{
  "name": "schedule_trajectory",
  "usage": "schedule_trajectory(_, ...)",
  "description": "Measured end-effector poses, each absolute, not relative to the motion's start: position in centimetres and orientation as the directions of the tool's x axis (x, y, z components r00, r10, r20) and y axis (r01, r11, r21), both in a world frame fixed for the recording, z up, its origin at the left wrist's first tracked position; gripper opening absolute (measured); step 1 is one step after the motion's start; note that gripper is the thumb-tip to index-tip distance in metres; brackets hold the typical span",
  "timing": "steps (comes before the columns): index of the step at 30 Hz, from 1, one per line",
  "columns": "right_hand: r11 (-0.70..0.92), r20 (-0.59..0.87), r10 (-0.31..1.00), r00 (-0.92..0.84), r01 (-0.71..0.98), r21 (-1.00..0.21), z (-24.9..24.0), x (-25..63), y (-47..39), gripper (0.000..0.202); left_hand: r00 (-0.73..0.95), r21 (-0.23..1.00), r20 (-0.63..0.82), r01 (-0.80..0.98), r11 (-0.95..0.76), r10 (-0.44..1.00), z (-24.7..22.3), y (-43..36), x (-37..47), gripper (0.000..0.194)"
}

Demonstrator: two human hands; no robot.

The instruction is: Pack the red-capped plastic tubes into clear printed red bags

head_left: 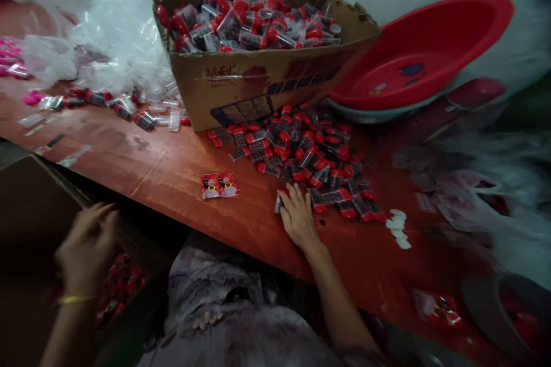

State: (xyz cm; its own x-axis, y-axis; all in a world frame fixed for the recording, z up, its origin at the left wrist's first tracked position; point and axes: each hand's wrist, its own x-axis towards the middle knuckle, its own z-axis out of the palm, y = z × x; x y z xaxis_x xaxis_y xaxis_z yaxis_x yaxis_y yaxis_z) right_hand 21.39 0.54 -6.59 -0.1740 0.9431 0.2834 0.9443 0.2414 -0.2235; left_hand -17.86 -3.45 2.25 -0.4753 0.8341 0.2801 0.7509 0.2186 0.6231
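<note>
Nearest, the left grip [88,246] hangs in front of a lower box [30,200] with red pieces [124,275] visible just right of the wrist. The hand is motion-blurred; whether its fingers are apart or together I cannot tell.

Off to the left grip's right, and well apart from it, the right grip [299,215] rests palm down on the reddish surface [249,229]. Its fingers are slightly apart, the leftmost ones touching a small red-capped tube [278,205]; whether they pinch it I cannot tell, since they partly hide it. The tube lies at the left edge of that grip, its long axis seeming to run away from the person, red end farther. The right grip is clearly the nearer hand.

Left of the right grip and slightly beyond, two printed cards [219,185] lie side by side. To its right, well apart, sit some white pieces [398,228]. Just beyond and right of its fingertips spreads a pile of similar tubes [301,149], their axes pointing every way. Farther from it stands a large carton [241,83] heaped with tubes; beyond and to the right leans a red basin [422,63].
</note>
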Motion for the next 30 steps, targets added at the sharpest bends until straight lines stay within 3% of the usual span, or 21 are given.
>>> schedule_trajectory(1,0.259,0.31,0.933,-0.181,0.938,-0.232,-6.5,21.0,0.4,0.041,-0.345,0.598,0.392,0.8,0.049,0.853,1.3,-1.4,-15.9,0.024)
schedule_trajectory(3,0.274,0.369,0.913,-0.172,0.93,-0.244,-6.4,20.4,0.2,0.039,-0.019,0.496,0.377,0.849,-0.185,0.926,-0.6,2.6,-11.3,0.03)
schedule_trajectory(5,0.289,0.414,0.895,-0.167,0.924,-0.252,-6.4,19.9,-0.2,0.036,0.145,0.421,0.313,0.864,-0.274,0.939,-2.0,5.7,-7.1,0.033)
schedule_trajectory(8,0.315,0.457,0.872,-0.176,0.916,-0.248,-6.5,19.5,-0.6,0.032,0.234,0.363,0.219,0.882,-0.302,0.947,-3.5,8.1,-3.5,0.029)
schedule_trajectory(12,0.321,0.507,0.849,-0.151,0.909,-0.267,-6.5,19.6,-0.6,0.028,0.234,0.346,0.215,0.89,-0.298,0.948,-4.7,7.9,-3.3,0.025)
schedule_trajectory(16,0.34,0.567,0.819,-0.092,0.874,-0.349,-5.7,18.8,-0.3,0.022,0.183,0.408,0.258,0.869,-0.279,0.949,-4.8,7.0,-3.7,0.025)
schedule_trajectory(19,0.31,0.544,0.839,0.023,0.801,-0.512,-4.7,16.7,0.3,0.02,0.107,0.508,0.261,0.83,-0.231,0.959,-4.2,6.7,-3.5,0.024)
schedule_trajectory(23,0.152,0.286,0.946,0.15,0.575,-0.804,-4.0,12.7,2.6,0.03,0.083,0.632,0.222,0.746,-0.208,0.971,-3.0,6.6,-3.2,0.021)
schedule_trajectory(26,0.097,0.17,0.969,0.178,0.358,-0.929,-4.1,10.8,4.5,0.03,0.075,0.791,0.212,0.572,-0.216,0.974,-2.5,6.6,-2.9,0.021)
schedule_trajectory(28,0.107,0.158,0.971,0.179,0.265,-0.958,-4.3,10.4,5.2,0.03,-0.011,0.932,0.164,0.329,-0.152,0.986,-2.4,6.6,-2.6,0.031)
schedule_trajectory(30,0.109,0.151,0.972,0.18,0.227,-0.968,-4.4,10.6,5.3,0.031,-0.093,1.0,0.019,0.018,-0.018,0.996,-2.2,6.4,-2.1,0.047)
